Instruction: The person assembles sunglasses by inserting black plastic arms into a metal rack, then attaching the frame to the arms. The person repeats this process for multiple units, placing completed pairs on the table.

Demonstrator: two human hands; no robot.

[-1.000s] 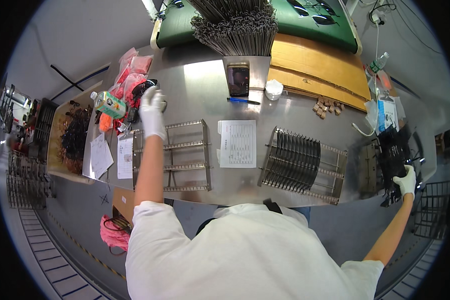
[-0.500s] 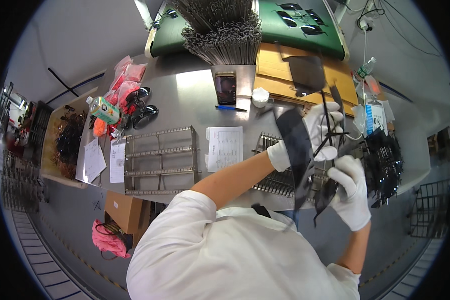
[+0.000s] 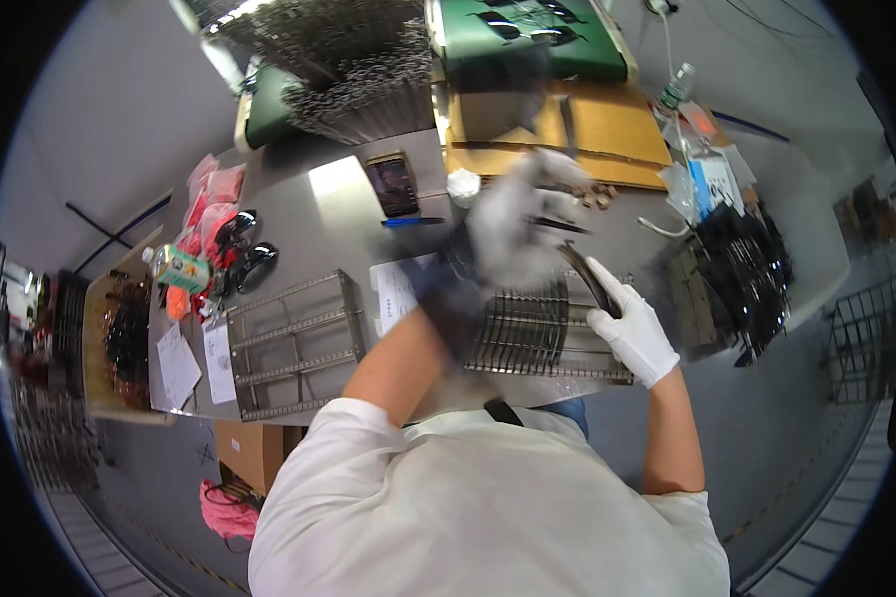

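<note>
My left hand (image 3: pixel 513 224), white-gloved and smeared by motion, is closed on a hanger of dark lens pieces. One dark piece (image 3: pixel 453 289) trails over my left forearm, and another shows faintly beyond the fingers. In my right hand (image 3: pixel 632 323), also gloved, a dark curved lens (image 3: pixel 589 279) is pinched between thumb and fingers, tilted and seen nearly edge-on. Just below both hands lies a slotted metal rack (image 3: pixel 597 343), its left portion filled with a row of dark curved lenses (image 3: pixel 523 333).
An unfilled metal rack (image 3: pixel 294 343) lies to the left. Hooked wires (image 3: pixel 368 90) are bundled at the back beside yellow cardboard (image 3: pixel 607 129). A phone (image 3: pixel 393 184) and a blue pen (image 3: pixel 413 221) lie mid-table. Dark lenses (image 3: pixel 742 269) hang at the right; a bottle (image 3: pixel 179 269) lies left.
My left hand has swung left with the hanger of dark pieces, away from my right hand. A dark curved lens now shows in my right hand. The view has turned and shifted.
</note>
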